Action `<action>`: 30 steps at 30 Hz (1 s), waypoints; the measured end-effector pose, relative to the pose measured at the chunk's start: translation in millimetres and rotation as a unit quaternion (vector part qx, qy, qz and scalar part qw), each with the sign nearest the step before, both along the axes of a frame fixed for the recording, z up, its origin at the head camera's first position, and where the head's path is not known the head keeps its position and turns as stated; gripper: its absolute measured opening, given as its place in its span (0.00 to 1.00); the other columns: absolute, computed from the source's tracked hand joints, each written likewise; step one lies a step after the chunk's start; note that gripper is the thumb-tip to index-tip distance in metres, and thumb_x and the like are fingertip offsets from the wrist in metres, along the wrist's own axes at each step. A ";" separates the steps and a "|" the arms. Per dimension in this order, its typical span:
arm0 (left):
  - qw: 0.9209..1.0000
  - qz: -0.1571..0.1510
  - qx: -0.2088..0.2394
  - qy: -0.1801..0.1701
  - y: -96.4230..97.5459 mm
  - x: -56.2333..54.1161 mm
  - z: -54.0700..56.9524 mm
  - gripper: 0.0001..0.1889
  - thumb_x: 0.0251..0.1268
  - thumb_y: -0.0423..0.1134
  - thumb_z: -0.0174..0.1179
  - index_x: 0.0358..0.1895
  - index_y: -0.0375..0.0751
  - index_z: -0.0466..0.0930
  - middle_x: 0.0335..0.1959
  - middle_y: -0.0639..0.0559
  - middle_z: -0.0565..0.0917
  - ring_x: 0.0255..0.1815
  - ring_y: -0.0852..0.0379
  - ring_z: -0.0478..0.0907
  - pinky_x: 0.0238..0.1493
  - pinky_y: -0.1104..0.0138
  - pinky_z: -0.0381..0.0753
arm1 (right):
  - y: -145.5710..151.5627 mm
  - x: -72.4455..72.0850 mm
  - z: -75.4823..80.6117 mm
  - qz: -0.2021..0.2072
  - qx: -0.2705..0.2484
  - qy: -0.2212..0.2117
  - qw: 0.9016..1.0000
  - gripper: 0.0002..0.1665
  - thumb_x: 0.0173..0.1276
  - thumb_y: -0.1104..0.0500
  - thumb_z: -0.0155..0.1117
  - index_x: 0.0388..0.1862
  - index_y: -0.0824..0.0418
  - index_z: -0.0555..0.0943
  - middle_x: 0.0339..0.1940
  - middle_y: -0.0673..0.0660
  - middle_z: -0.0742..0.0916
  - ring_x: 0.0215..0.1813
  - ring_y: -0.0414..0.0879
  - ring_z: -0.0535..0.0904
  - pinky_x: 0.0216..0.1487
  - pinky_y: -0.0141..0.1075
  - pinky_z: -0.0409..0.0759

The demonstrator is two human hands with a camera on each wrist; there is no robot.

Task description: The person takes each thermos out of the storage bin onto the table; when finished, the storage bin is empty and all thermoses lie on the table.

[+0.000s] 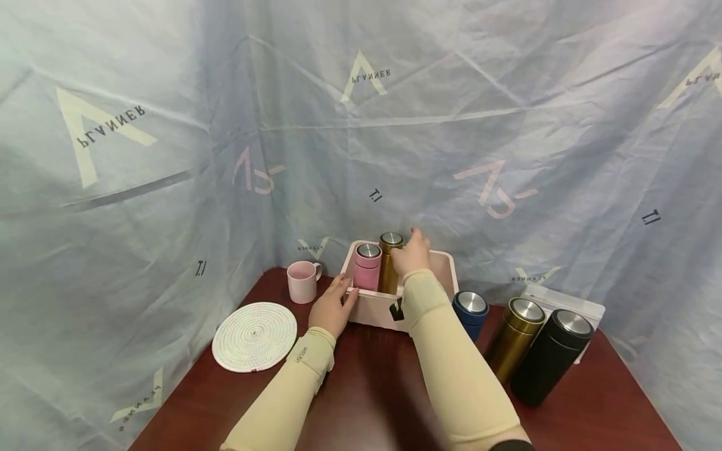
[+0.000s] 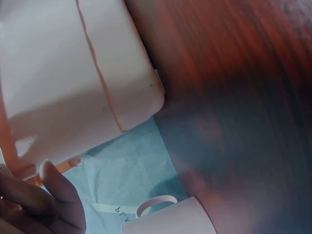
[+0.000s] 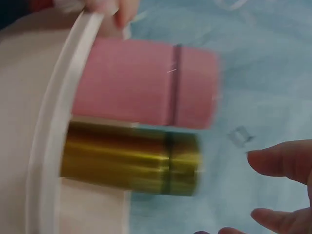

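A pink flask (image 1: 368, 268) and a gold flask (image 1: 389, 264) stand upright, side by side, in a pale pink bin (image 1: 372, 309). My left hand (image 1: 331, 305) rests at the bin's front left corner, fingers along the rim; in the left wrist view its thumb (image 2: 61, 187) is beside the rim. Over the bin, just right of the gold flask, is my right hand (image 1: 413, 254). The right wrist view shows its fingers (image 3: 285, 158) spread and apart from the tops of the pink flask (image 3: 141, 83) and gold flask (image 3: 131, 158).
Right of the bin stand a blue flask (image 1: 470, 311), another gold flask (image 1: 514, 341) and a tall black flask (image 1: 553, 357), with a white box (image 1: 589, 307) behind them. On the left are a pink mug (image 1: 302, 283) and a round white woven mat (image 1: 255, 337). A grey curtain (image 1: 316, 156) hangs behind.
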State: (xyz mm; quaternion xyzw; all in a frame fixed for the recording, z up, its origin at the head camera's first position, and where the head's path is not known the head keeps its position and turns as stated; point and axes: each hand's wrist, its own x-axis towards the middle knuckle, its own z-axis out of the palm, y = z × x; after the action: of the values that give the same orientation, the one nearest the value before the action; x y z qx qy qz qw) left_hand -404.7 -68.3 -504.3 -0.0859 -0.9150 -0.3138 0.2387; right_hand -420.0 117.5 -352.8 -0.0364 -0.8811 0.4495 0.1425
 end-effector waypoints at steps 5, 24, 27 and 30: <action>1.000 -0.003 0.001 0.003 -0.6 -1.1 2.9 0.28 0.75 0.61 0.49 0.68 0.51 0.76 0.72 0.56 0.70 0.68 0.54 0.71 0.62 0.54 0.75 | 3.5 -35.7 -10.6 0.017 0.044 -0.063 0.997 0.50 0.60 0.64 0.63 0.79 0.67 0.53 0.71 0.73 0.66 0.70 0.63 0.63 0.67 0.52 0.68; 1.000 -0.005 0.011 -0.009 0.5 0.8 0.4 0.28 0.74 0.62 0.49 0.68 0.53 0.77 0.71 0.58 0.71 0.69 0.55 0.70 0.63 0.55 0.74 | 3.0 -70.1 -27.8 0.043 0.049 -0.076 0.995 0.42 0.58 0.62 0.70 0.68 0.71 0.61 0.59 0.69 0.76 0.59 0.61 0.74 0.58 0.50 0.76; 1.000 -0.005 0.012 -0.009 -0.6 0.2 0.4 0.28 0.74 0.62 0.49 0.68 0.52 0.77 0.72 0.58 0.71 0.69 0.55 0.70 0.63 0.55 0.74 | 4.6 -66.7 -26.3 0.035 0.047 -0.066 0.996 0.44 0.57 0.61 0.71 0.68 0.72 0.61 0.59 0.69 0.76 0.59 0.61 0.74 0.59 0.50 0.76; 1.000 -0.008 0.014 -0.006 -3.5 -0.4 1.5 0.28 0.74 0.62 0.50 0.68 0.51 0.77 0.72 0.57 0.71 0.68 0.54 0.71 0.62 0.55 0.74 | 7.6 -59.7 -18.3 0.029 0.049 -0.054 0.997 0.44 0.58 0.61 0.71 0.69 0.71 0.61 0.60 0.69 0.75 0.60 0.61 0.73 0.60 0.50 0.75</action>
State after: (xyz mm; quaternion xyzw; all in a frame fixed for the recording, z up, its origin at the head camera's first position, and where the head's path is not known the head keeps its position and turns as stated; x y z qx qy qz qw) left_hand -405.1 -71.8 -502.9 -0.0879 -0.9114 -0.3285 0.2319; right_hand -479.7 125.1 -371.1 -0.0278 -0.9090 0.4076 0.0827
